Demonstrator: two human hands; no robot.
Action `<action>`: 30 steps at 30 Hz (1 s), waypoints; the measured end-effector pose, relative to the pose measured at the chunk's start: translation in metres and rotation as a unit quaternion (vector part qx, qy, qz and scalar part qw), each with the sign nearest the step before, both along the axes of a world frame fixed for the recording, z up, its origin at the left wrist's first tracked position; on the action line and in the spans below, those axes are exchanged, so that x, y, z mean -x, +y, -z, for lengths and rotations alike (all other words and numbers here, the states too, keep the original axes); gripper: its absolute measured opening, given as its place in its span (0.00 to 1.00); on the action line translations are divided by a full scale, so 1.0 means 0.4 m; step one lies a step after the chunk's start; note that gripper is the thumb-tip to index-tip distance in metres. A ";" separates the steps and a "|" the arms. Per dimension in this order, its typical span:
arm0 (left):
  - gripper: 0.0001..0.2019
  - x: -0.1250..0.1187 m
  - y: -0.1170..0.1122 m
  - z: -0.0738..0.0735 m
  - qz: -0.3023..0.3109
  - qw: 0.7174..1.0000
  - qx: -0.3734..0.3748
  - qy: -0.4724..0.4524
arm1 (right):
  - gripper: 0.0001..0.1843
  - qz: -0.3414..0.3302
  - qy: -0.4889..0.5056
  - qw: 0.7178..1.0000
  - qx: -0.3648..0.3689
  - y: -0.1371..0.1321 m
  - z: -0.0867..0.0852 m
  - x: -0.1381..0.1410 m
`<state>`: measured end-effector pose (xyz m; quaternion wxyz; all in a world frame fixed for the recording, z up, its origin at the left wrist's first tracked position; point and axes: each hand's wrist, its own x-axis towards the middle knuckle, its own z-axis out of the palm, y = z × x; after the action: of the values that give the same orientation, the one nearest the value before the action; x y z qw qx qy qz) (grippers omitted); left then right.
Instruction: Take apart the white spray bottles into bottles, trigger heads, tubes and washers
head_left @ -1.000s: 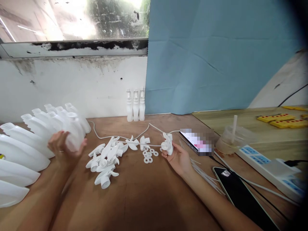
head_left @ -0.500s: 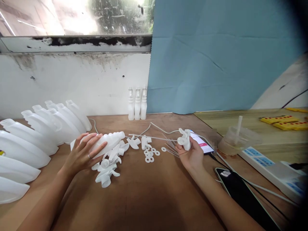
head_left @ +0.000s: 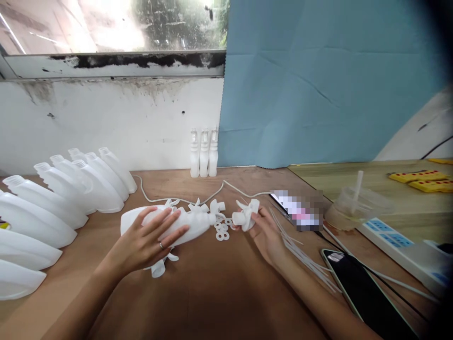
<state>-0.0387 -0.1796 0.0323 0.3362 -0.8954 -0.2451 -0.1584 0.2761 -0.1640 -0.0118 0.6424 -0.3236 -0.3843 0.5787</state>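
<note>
A white plastic bottle [head_left: 198, 227] lies on its side in my left hand [head_left: 141, 245], its neck pointing right. The fingers are wrapped over its body. My right hand [head_left: 269, 236] grips a white trigger spray head [head_left: 247, 215], with its collar facing the bottle's mouth. A short gap separates the two, with white ring washers [head_left: 222, 230] on the table behind. The dip tube seen on the spray head earlier is not plainly visible now. Loose trigger spray heads [head_left: 158, 268] lie beneath and behind the bottle, partly hidden by it and my left hand.
Several white bottles [head_left: 60, 196] stand in rows at the left. Three small spray bottles [head_left: 204, 156] stand against the wall. Thin white tubes [head_left: 300, 252] lie beside my right forearm, near a phone [head_left: 364, 288], a power strip [head_left: 385, 231] and a plastic cup [head_left: 350, 208].
My left hand has brought the bottle rightward. My right hand has moved left and turned the spray head's collar toward the bottle neck; the long tube between them no longer shows.
</note>
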 end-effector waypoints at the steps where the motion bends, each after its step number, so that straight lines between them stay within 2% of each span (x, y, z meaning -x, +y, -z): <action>1: 0.26 -0.013 -0.007 0.002 0.004 1.000 0.002 0.011 | 0.14 -0.029 -0.008 1.000 0.002 -0.010 0.003 0.012; 4: 0.26 -0.039 -0.019 0.015 0.002 0.999 0.012 0.042 | 0.20 -0.106 -0.045 0.993 -0.020 -0.035 0.016 0.033; 6: 0.26 -0.046 -0.023 0.022 -0.002 0.998 0.016 0.060 | 0.23 -0.133 -0.076 0.988 -0.027 -0.046 0.023 0.034; 11: 0.26 -0.052 -0.027 0.030 0.001 0.997 0.005 0.078 | 0.23 -0.132 -0.143 0.981 -0.010 -0.047 0.037 0.026; 16: 0.25 -0.063 -0.030 0.039 0.009 0.999 0.012 0.040 | 0.16 -0.113 -0.146 0.983 -0.014 -0.041 0.050 0.040; 22: 0.24 -0.069 -0.033 0.046 0.011 0.999 0.016 0.040 | 0.23 -0.118 -0.151 0.981 -0.016 -0.046 0.039 0.031; 25: 0.24 -0.069 -0.032 0.050 0.007 0.998 0.007 0.055 | 0.21 -0.120 -0.158 0.980 0.005 -0.044 0.029 0.025; 30: 0.24 -0.069 -0.032 0.052 0.002 0.998 0.003 0.063 | 0.22 -0.149 -0.146 0.978 -0.026 -0.041 0.027 0.029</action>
<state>-0.0111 -0.1924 0.0115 0.3479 -0.9053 -0.2216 -0.1015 0.2643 -0.1804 -0.0228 0.4943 -0.3273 -0.5331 0.6037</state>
